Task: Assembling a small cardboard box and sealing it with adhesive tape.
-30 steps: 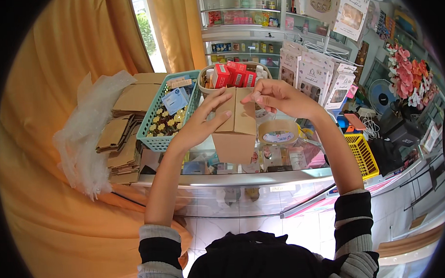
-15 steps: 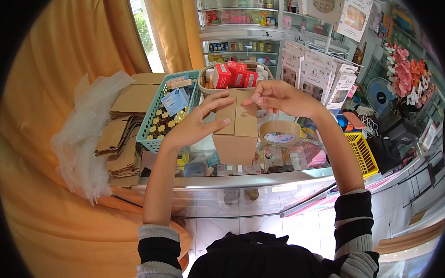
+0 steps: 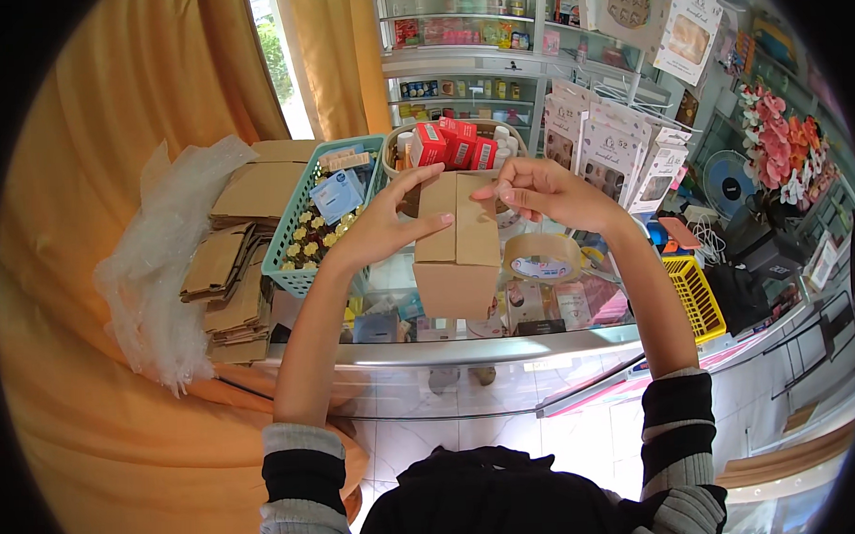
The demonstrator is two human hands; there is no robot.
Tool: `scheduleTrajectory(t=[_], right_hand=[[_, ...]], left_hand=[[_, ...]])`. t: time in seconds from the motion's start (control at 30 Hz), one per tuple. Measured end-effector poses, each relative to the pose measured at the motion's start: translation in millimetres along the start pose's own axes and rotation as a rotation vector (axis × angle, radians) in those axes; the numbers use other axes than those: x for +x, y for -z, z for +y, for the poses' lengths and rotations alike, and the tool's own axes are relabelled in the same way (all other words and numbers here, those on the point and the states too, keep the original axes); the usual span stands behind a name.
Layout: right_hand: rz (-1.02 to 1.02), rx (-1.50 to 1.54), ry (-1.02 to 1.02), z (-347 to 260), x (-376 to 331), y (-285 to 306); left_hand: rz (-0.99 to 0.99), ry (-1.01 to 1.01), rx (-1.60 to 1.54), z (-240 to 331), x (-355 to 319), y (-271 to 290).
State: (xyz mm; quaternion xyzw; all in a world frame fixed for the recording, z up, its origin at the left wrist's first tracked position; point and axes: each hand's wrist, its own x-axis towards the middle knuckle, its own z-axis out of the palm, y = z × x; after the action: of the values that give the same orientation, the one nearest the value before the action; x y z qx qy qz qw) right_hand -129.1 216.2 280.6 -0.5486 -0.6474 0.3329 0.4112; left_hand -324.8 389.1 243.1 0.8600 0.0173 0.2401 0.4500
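A small brown cardboard box [image 3: 458, 283] stands on the glass counter in front of me, its two top flaps folded down and meeting along a seam. My left hand [image 3: 385, 217] grips the box from the left, thumb lying on the top and fingers along the far left edge. At the far right of the top, my right hand [image 3: 544, 189] has its thumb and index finger pinched together, with a fingertip touching the flap by the seam. What the pinch holds, if anything, is too small to tell. Just right of the box rests a wide roll of tape [image 3: 572, 252].
A teal basket [image 3: 278, 236] with gold-capped bottles and an oval basket [image 3: 392, 161] of red boxes [image 3: 459, 142] sit behind. Flattened cartons [image 3: 228, 260] and bubble wrap [image 3: 145, 267] lie left. A display rack with hanging packs [image 3: 614, 147] and a yellow basket [image 3: 694, 295] stand right.
The box and both hands have shifted slightly to the right. My right fingers have drawn closer together at the flap. The tape roll appears a little farther right.
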Motion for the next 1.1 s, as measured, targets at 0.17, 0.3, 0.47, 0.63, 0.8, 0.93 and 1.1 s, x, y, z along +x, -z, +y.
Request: scheduleTrajectory(t=[0.17, 0.3, 0.47, 0.63, 0.8, 0.93, 1.1], right_hand=[[0.035, -0.003, 0.012, -1.7, -1.3, -2.5], [0.022, 0.036, 0.031, 0.8, -1.1, -3.0], [0.037, -0.006, 0.035, 0.4, -2.0, -4.8], [0.031, -0.038, 0.014, -1.1, -2.6, -4.2], [0.046, -0.005, 0.032, 2.1, -1.8, -8.0], [0.124, -0.024, 0.083, -1.6, -4.5, -16.5], [0.158, 0.077, 0.165, -1.5, -8.6, -24.1]], left_hand=[[-0.023, -0.032, -0.060, 5.2, -1.5, -0.8], [-0.040, 0.013, -0.138, 5.4, -4.4, 2.9], [-0.046, 0.044, -0.047, 8.2, -5.4, 4.4], [-0.125, 0.011, -0.136, 10.8, -2.8, 3.8], [-0.110, -0.072, 0.002, 11.8, -9.7, -3.3], [-0.161, -0.069, 0.249, 32.2, -13.3, -5.6], [-0.192, -0.034, 0.226, 34.4, -12.3, -4.6]])
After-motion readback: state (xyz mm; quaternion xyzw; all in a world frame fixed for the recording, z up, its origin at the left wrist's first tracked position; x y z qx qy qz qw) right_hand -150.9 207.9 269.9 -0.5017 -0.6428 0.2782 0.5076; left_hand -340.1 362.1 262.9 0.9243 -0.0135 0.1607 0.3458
